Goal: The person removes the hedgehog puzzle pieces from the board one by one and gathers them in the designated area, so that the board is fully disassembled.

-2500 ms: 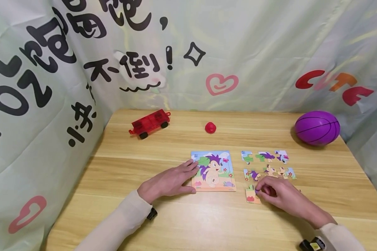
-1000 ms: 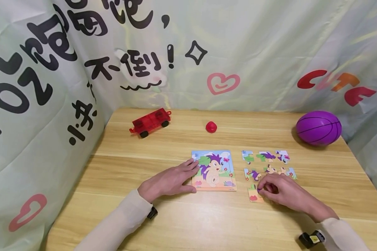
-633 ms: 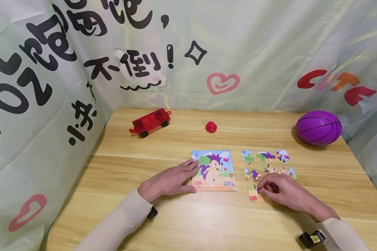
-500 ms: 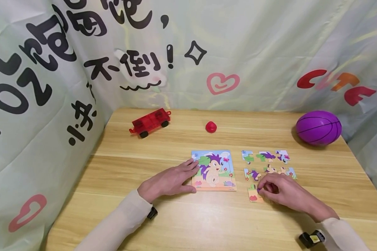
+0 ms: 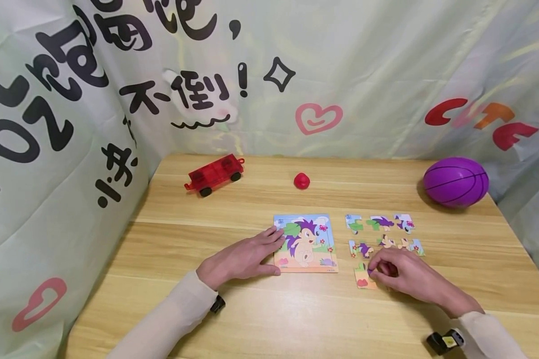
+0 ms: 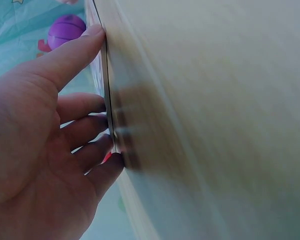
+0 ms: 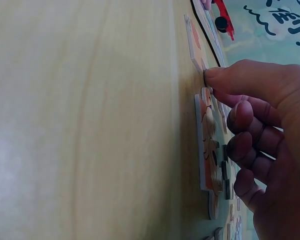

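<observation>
A square hedgehog picture puzzle board [image 5: 312,249] lies flat on the table. My left hand [image 5: 244,257] rests on its left edge, fingers fairly straight over the picture and thumb at the lower left corner. To the right of the board, my right hand [image 5: 406,275] pinches the right side of an orange and green corner puzzle piece [image 5: 361,282] between thumb and index finger. In the right wrist view the other fingers curl loosely, and another puzzle piece [image 7: 210,150] lies flat beneath them. Beyond this hand, several loose puzzle pieces [image 5: 382,223] sit in rows.
Toward the back left of the wooden table [image 5: 260,319] stands a red toy wagon [image 5: 215,174] with black wheels. A small red dome-shaped object [image 5: 302,181] sits at the back middle, and a purple ball [image 5: 455,183] at the back right. Printed curtains [image 5: 364,75] hang behind.
Since the earliest frame, the corner puzzle piece in my right hand has shifted slightly right, away from the board. My left hand stays in place, and the last second shows no visible movement.
</observation>
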`<state>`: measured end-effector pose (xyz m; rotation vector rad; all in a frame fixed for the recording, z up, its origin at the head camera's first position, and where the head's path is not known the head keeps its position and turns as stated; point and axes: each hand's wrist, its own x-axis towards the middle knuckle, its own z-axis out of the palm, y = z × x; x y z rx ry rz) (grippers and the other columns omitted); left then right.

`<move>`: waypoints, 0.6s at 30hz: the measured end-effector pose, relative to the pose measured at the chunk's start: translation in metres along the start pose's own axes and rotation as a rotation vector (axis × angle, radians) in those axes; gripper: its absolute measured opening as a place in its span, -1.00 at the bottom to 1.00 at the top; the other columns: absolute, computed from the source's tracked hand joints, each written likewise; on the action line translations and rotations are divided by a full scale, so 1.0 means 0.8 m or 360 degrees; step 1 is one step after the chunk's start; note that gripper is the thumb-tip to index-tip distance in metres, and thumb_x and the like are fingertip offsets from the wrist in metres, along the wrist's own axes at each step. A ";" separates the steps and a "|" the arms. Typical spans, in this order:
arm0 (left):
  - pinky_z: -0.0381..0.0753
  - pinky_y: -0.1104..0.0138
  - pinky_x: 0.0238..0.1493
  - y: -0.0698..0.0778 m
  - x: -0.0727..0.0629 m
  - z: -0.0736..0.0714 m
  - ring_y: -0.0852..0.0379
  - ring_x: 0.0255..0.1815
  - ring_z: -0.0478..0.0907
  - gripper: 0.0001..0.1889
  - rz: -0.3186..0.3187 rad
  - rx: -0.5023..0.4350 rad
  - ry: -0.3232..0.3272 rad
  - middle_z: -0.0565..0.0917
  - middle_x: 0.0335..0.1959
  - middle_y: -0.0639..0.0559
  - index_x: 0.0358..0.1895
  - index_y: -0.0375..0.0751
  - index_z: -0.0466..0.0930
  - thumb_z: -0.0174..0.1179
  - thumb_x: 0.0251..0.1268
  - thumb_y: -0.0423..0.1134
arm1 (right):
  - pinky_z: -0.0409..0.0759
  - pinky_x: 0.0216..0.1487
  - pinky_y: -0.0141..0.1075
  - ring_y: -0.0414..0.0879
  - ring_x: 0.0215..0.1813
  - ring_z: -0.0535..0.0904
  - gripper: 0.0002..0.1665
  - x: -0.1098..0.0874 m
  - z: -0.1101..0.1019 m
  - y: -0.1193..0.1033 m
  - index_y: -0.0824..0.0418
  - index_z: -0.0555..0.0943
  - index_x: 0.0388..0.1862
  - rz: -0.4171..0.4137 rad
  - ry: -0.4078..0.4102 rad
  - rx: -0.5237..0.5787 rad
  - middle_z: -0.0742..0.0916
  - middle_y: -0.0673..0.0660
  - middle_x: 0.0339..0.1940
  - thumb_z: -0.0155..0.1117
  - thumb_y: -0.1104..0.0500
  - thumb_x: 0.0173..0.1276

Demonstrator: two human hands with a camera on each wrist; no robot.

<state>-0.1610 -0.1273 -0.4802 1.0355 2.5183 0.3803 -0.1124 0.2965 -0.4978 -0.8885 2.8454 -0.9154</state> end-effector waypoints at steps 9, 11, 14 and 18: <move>0.15 0.10 0.78 0.000 -0.002 0.000 0.03 0.87 -0.12 -0.12 0.0002 -0.0004 -0.0003 0.04 0.84 0.04 0.78 -0.10 0.12 0.22 0.62 0.22 | 0.37 -0.40 -0.46 -0.44 -0.38 0.39 -0.72 0.000 -0.006 -0.001 -0.13 0.74 -0.17 0.0028 0.0044 0.0068 0.52 -0.35 -0.43 0.61 0.25 0.37; 0.15 0.10 0.78 -0.001 -0.002 -0.001 0.04 0.87 -0.12 -0.12 0.0002 -0.0013 -0.0002 0.04 0.84 0.04 0.78 -0.10 0.12 0.22 0.62 0.22 | 0.42 -0.41 -0.46 -0.43 -0.38 0.41 -0.71 -0.001 -0.012 0.001 -0.12 0.75 -0.15 0.0033 0.0103 0.0069 0.55 -0.35 -0.44 0.59 0.29 0.37; 0.15 0.09 0.78 -0.002 -0.002 -0.001 0.05 0.87 -0.14 -0.12 -0.0002 -0.0040 -0.0006 0.03 0.85 0.05 0.78 -0.10 0.12 0.23 0.61 0.21 | 0.49 -0.36 -0.45 -0.42 -0.35 0.46 -0.73 -0.002 -0.026 0.006 -0.07 0.77 -0.13 0.0056 0.0210 0.0003 0.60 -0.32 -0.41 0.56 0.32 0.38; 0.15 0.08 0.78 -0.005 -0.002 -0.002 0.05 0.88 -0.15 -0.11 -0.0002 -0.0108 -0.0005 0.01 0.85 0.07 0.78 -0.06 0.11 0.25 0.60 0.21 | 0.54 -0.25 -0.51 -0.44 -0.26 0.54 -0.80 -0.006 -0.047 0.016 0.03 0.79 -0.10 0.0131 0.0362 -0.0085 0.73 -0.18 -0.29 0.51 0.32 0.43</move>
